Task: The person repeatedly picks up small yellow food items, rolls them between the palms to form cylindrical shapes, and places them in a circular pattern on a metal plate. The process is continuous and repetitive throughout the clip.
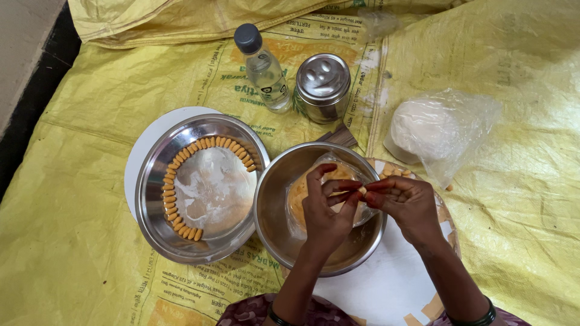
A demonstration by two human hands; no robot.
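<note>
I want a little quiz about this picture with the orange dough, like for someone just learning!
1. True or false: the small orange dough pieces lie in a curved row along the rim of the steel plate.
2. Which thing stands nearer the steel plate: the clear bottle or the steel canister?
3. Fill in: the left hand and right hand pinch a small dough bit over the steel ____.

Key
1. True.
2. The clear bottle.
3. Bowl; it holds orange dough in a plastic bag.
</note>
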